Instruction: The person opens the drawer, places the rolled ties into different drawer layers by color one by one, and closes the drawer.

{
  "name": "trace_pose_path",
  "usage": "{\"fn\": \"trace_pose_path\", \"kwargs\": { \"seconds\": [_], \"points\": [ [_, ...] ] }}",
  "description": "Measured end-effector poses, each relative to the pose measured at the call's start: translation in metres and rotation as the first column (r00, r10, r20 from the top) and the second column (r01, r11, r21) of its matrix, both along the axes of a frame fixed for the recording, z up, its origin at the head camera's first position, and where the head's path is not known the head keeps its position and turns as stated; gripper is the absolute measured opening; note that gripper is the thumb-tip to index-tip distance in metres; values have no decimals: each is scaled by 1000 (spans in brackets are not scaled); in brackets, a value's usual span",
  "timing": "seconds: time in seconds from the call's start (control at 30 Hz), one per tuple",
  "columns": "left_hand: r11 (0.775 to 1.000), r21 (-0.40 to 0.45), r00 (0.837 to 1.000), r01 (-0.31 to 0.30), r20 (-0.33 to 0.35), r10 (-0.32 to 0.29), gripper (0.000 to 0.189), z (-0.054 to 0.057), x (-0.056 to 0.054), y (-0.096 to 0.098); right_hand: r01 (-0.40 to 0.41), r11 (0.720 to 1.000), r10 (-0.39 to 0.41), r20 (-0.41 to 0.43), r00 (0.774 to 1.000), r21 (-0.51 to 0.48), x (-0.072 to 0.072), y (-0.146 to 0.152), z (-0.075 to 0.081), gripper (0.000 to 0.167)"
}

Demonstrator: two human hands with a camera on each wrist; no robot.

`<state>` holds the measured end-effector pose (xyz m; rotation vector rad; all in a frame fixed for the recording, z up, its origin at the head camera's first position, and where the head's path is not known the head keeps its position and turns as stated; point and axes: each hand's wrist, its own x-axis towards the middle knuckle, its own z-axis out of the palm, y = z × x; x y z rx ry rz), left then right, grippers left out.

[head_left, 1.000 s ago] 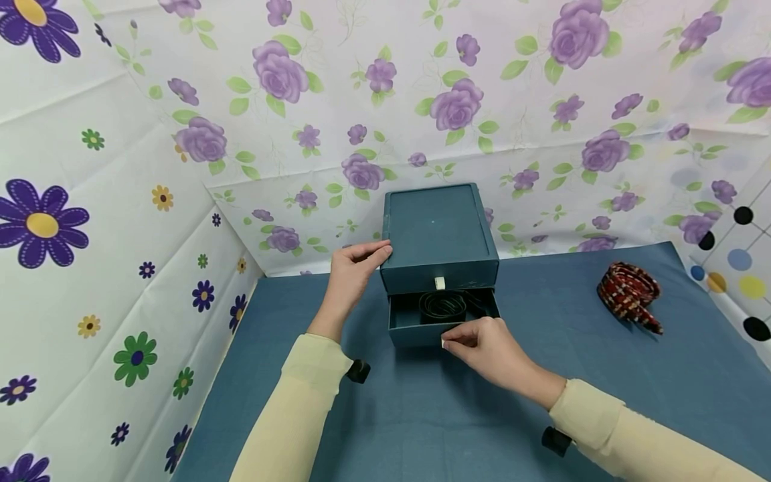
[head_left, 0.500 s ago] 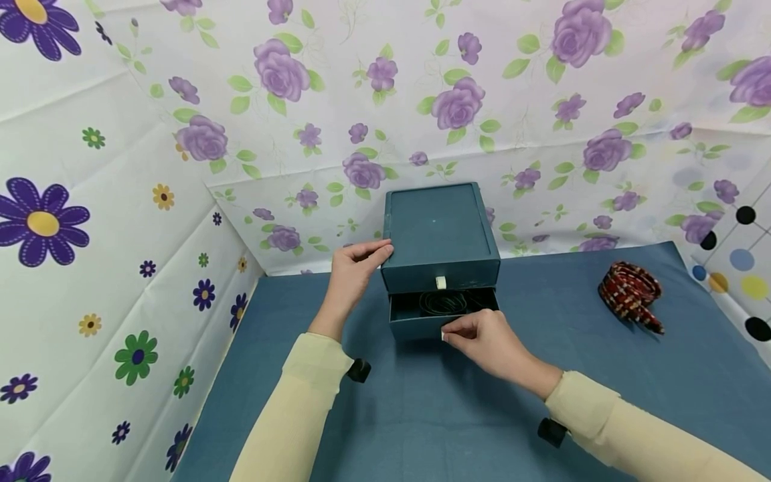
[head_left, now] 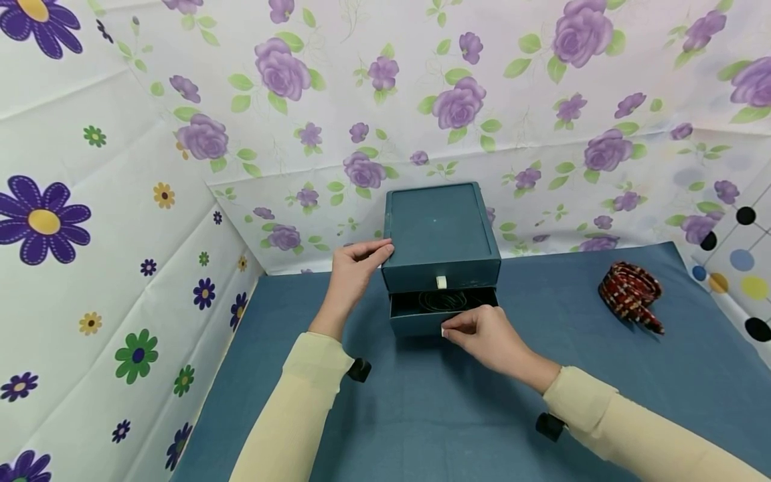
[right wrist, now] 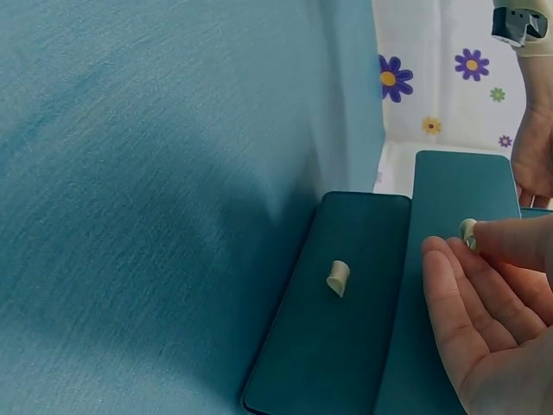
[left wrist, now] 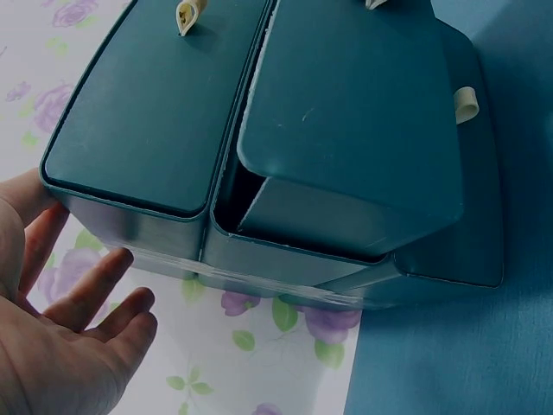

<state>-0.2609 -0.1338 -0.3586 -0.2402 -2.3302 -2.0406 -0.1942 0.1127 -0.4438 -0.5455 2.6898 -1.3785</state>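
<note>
A dark teal drawer box (head_left: 442,224) stands against the back wall, its middle drawer (head_left: 415,325) partly pulled out. My right hand (head_left: 490,340) pinches that drawer's cream pull tab (right wrist: 467,233) between thumb and fingers. A dark coiled strap (head_left: 442,301) lies inside the drawer, its lower part hidden by the drawer front. My left hand (head_left: 352,274) touches the upper left edge of the box with its fingertips. In the left wrist view, the other fingers (left wrist: 104,285) of that hand are spread beside the box wall.
A rolled red patterned cloth strip (head_left: 629,294) lies on the blue tablecloth (head_left: 415,415) to the right. The top drawer has a cream tab (head_left: 442,282), and the bottom drawer another tab (right wrist: 338,277). A floral sheet (head_left: 512,134) rises right behind the box.
The middle drawer has slid inward, with my right hand moving along toward the box. Less of the coiled strap shows now. My left hand has stayed at the box edge.
</note>
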Motion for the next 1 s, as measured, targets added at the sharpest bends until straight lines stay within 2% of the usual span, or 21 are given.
{"fn": "trace_pose_path", "kwargs": {
  "seconds": [1.0],
  "points": [
    [1000, -16, 1000, 0, -9, 0, 31, -1, 0, 0, -27, 999, 27, -17, 1000, -44, -15, 1, -4, 17]
  ]
}}
